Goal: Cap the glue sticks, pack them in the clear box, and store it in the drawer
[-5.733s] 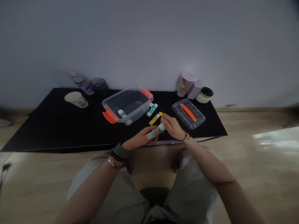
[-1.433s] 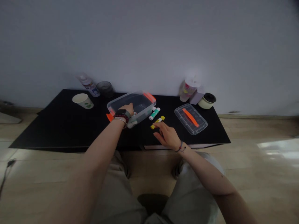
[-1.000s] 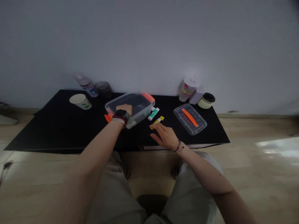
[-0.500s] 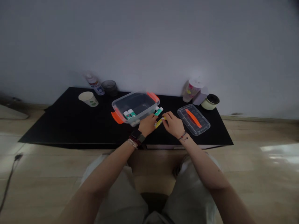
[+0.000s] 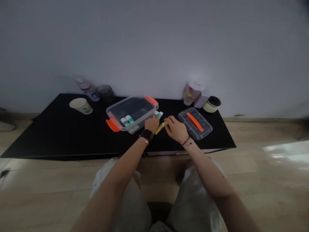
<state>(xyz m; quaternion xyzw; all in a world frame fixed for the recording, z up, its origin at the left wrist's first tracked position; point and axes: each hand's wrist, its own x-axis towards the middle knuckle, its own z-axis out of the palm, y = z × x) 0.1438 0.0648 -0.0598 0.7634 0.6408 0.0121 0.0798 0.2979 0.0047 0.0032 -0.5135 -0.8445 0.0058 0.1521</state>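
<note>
- Head view: a clear box [image 5: 138, 109] with orange latches sits open on the black table [image 5: 60, 130], and every place below is given from this box, as the wearer sees it.
- Inside the clear box, toward its left end, two green-and-white sticks [image 5: 127, 120] lie side by side.
- The left hand [image 5: 152, 123] is at the right part of the clear box's near side, palm down, fingers bent over the loose green-and-white sticks [image 5: 160, 114] just right of the box; whether they grip one, I cannot tell.
- A dark watch [image 5: 147, 133] and bracelets circle the left wrist.
- The right hand [image 5: 177, 130] is right of the clear box, partly curled, its fingertips at a small yellow piece [image 5: 165, 123]; whether they pinch it is too small to tell.
- Between the two hands, to the near right of the clear box, a yellow stick [image 5: 158, 129] lies on the table.
- Farther right of the clear box lies a clear lid [image 5: 195, 121] with an orange handle.
- Beyond that lid from the clear box stand a tumbler [image 5: 191, 94], a pale carton [image 5: 201, 99] and a cream pot [image 5: 210, 107] with a black top.
- Left of the clear box are a tilted-looking paper cup [image 5: 80, 106], a bottle [image 5: 87, 89] and a dark cup [image 5: 105, 93], the last one nearest.
</note>
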